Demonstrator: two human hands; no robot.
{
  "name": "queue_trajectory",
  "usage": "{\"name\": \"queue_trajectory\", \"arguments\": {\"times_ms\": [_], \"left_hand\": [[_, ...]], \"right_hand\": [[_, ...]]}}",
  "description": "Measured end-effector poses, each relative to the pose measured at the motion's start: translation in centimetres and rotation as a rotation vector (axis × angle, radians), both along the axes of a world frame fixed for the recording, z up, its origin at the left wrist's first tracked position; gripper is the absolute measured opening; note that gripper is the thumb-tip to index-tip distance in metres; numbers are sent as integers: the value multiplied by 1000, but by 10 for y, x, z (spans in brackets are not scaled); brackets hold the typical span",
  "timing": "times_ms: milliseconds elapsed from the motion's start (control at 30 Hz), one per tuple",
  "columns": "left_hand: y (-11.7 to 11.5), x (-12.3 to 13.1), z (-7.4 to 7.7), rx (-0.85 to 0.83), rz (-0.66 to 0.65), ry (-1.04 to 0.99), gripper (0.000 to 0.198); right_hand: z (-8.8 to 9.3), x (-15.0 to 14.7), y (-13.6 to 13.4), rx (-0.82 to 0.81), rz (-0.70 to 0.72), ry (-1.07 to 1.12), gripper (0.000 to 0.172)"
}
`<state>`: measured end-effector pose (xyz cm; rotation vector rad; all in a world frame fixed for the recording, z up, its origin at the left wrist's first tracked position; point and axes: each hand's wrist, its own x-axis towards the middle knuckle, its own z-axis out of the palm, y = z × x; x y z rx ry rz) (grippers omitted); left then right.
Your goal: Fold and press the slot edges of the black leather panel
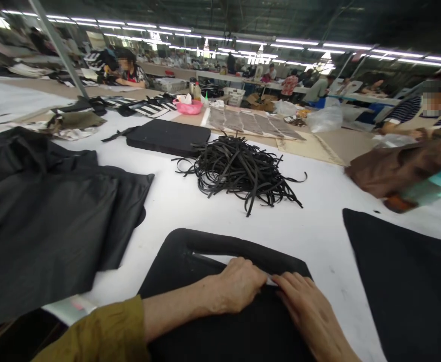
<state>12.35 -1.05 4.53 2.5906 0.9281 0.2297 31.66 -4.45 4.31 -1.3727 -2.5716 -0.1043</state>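
In front of me lies a black cushion cover [160, 269] with a long slit near its far edge, where something white [213, 258] shows through. My left hand [237, 285] is closed in a fist at the near lip of this slit, gripping the black fabric. Close beside it, at the slit's right end, my right hand [305, 306] holds the fabric edge between fingers and thumb. A bit of white shows between the two hands. The left thumb and the right palm side are partly hidden.
Beyond the cover sits a tangled heap of black straps [243, 168], next to a flat black cushion [168, 136]. Black fabric pieces [43, 216] lie left, another black panel [412, 276] right. A brown cloth [401, 163] and a pink basin [188, 106] stand farther off. Other people work around.
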Motion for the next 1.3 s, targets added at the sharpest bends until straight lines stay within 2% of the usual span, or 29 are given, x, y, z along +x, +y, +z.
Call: {"name": "queue_trajectory", "arguments": {"times_ms": [67,167,300,433,600,733,900,1067,1133,1233,1300], "left_hand": [[2,-18,5,71,-21,42,6],[4,-55,13,117,16,78,8],[4,-105,17,79,137,104,12],[1,-132,14,36,239,109,20],[-3,-132,5,-8,279,103,24],[-7,-127,-2,-46,334,49,23],[-13,-120,-4,-126,424,-75,28],[-15,-117,-3,-171,567,-240,28],[-12,-118,-5,-257,629,-320,26],[-3,-122,-11,-491,771,-439,28],[3,-125,-12,-545,822,-486,32]], "right_hand": [[-3,2,3,-46,2,-39,24],[-7,5,5,-95,-16,-49,22],[-13,6,1,-113,-65,-47,18],[-12,0,-2,-130,-119,-64,19],[3,-17,-5,-189,-177,-75,26],[11,-36,-6,-234,-165,-50,25],[10,-73,0,-278,-125,5,17],[4,-101,9,-215,-78,59,18],[0,-103,11,-200,-72,59,19],[-3,-100,13,-215,-89,69,20],[-3,-98,13,-236,-92,76,20]]}}
